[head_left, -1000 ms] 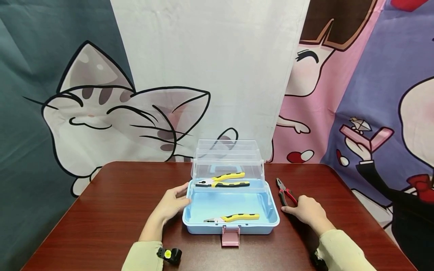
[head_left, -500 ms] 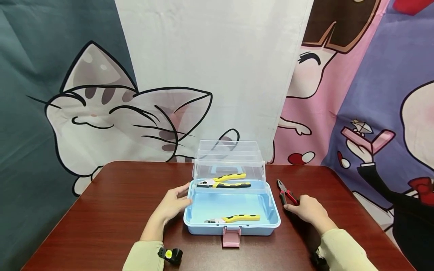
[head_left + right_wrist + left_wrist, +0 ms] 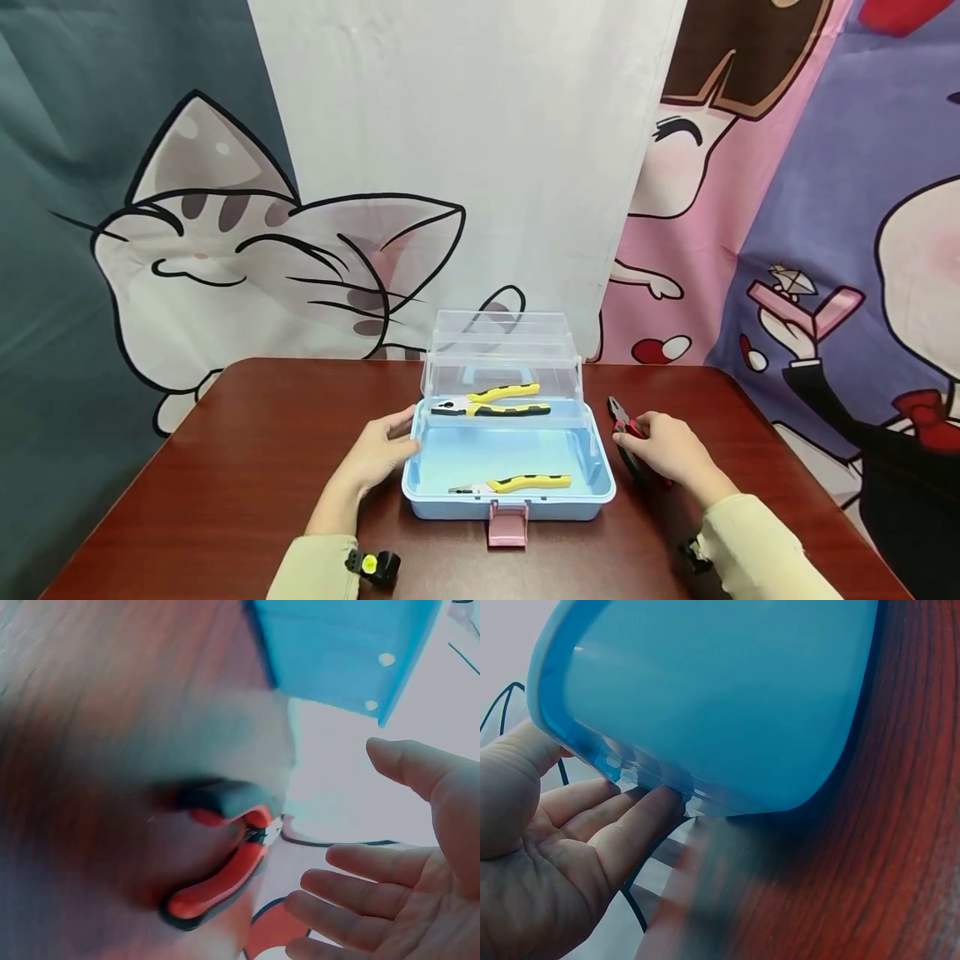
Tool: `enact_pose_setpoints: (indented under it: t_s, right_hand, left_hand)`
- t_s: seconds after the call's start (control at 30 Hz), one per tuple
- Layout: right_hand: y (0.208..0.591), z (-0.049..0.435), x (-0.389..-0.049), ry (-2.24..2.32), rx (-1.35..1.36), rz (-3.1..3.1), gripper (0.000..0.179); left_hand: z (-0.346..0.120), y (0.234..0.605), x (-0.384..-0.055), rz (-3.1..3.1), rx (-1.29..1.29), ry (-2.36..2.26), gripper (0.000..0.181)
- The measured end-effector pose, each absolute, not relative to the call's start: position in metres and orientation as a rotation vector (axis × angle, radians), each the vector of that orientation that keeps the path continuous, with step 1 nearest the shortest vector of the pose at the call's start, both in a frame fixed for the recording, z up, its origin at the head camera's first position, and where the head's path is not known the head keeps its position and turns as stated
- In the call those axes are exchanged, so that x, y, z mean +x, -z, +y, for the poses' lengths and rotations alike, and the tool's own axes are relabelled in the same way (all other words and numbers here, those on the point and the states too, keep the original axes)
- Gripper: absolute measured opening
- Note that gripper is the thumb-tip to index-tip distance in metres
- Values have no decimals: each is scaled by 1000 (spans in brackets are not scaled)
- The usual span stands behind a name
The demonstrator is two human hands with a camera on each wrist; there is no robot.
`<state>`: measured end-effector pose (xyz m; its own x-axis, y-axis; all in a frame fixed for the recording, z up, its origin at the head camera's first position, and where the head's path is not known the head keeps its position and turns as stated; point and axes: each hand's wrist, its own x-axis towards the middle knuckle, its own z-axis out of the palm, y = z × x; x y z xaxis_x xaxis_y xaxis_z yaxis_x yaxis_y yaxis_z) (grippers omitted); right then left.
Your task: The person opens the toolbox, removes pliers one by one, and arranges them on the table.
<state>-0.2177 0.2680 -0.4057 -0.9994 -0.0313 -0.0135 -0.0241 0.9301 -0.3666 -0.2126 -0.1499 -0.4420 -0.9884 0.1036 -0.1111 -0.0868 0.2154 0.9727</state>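
Note:
A light-blue toolbox (image 3: 420, 507) with a clear raised lid (image 3: 502, 333) stands mid-table. At its left side my left hand (image 3: 381, 450) holds the wall, thumb at the rim and fingertips against the side in the left wrist view. Inside lie two yellow-and-black pliers, one pair (image 3: 491, 408) toward the back and one pair (image 3: 528, 482) along the front. Right of the box my right hand (image 3: 670, 450) hovers above red-and-black pliers (image 3: 225, 881), partly covering their handles in the head view. Its fingers are extended and apart from the pliers in the right wrist view.
A pink latch (image 3: 508, 527) hangs down from the box's front edge. The reddish-brown tabletop (image 3: 247, 450) stretches out on both sides. A printed cartoon curtain (image 3: 525, 150) hangs behind the table's far edge.
My right hand has shifted a little forward and left, over the red-and-black pliers' handles, hiding more of them. The left hand stays at the toolbox. The head view has shifted slightly.

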Motion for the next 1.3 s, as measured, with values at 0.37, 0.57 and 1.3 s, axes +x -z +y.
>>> enact_pose_setpoints:
  t_s: [0.37, 0.57, 1.3]
  right_hand:
    - [400, 254, -213, 654, -189, 3095, 62]
    - [396, 249, -212, 673, -217, 3095, 62]
    - [382, 232, -217, 739, -346, 3103, 54]
  left_hand:
    - [-146, 445, -209, 2312, 29, -1900, 63]
    - [-146, 444, -209, 2317, 42, -1906, 63]
    - [-151, 442, -211, 2334, 51, -1899, 64]
